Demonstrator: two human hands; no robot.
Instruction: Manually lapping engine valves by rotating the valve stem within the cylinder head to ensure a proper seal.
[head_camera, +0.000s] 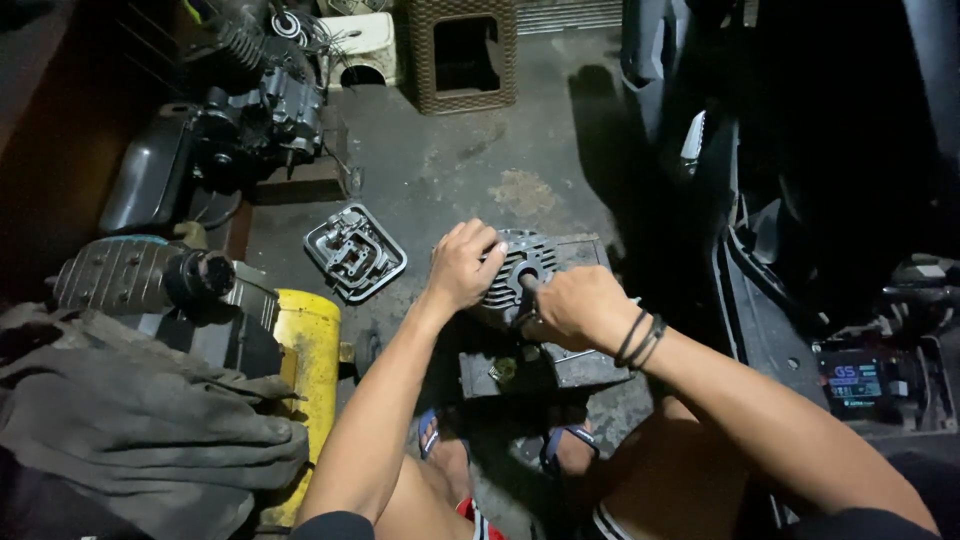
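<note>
— Fingers of my left hand (462, 268) curl over the far-left edge of the grey finned metal engine cylinder (520, 270); my right hand (572, 305) is fisted round a dark tool handle (528, 284) at its centre bore.

— Where does it sit?

— On a dark block (560, 365) on the concrete floor (480, 160), just beyond my sandalled feet.

— How would it handle?

— Heavy and stiff, I reckon, probably oily. Grip the solid rim; thin fins could chip.

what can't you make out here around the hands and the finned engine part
Head view only:
- Tool tip: the right hand wraps the handle, hiding where it meets the finned engine part.
- Part's left side: covered by the left hand.
- Block under it: in shadow.
- Right side of the scene: too dark.
</note>
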